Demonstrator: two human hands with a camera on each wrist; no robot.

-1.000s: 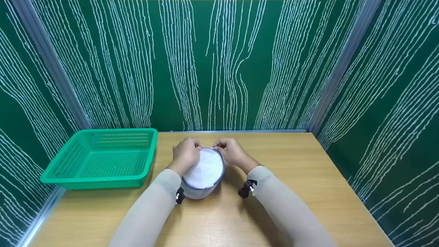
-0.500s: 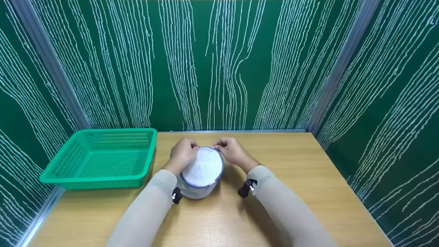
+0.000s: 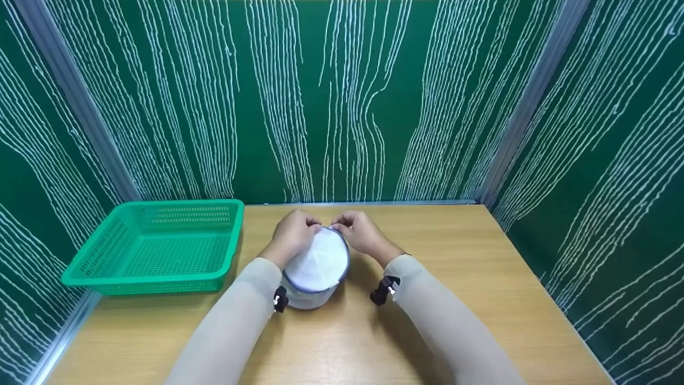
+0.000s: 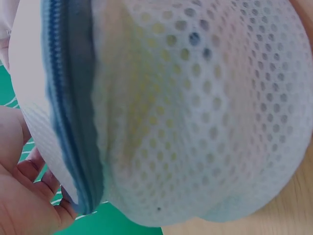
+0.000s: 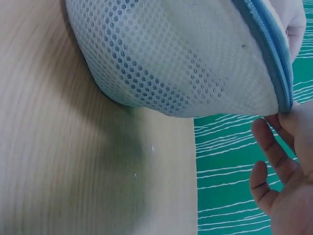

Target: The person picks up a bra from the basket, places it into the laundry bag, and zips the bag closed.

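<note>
A white mesh laundry bag (image 3: 320, 262), drum-shaped with a blue-grey zipper (image 4: 73, 112) round its top, stands on the table between both hands. Its round white lid faces up. At the far side of the rim, my left hand (image 3: 294, 235) pinches the edge with thumb and fingers. My right hand (image 3: 360, 233) pinches the zipper edge just to the right, its other fingers loosely bent in the right wrist view. Something yellowish shows through the mesh (image 4: 161, 107) in the left wrist view. The fingertips at the zipper are partly hidden.
To the left on the wooden table (image 3: 443, 256) is a green plastic basket (image 3: 144, 279) with perforated sides. Green panels (image 3: 374, 176) with white wavy lines enclose the back and both sides of the table.
My left hand shifts slightly left along the rim, then back right, closer to the right hand. The bag tilts a little with it; my right hand stays almost still.
</note>
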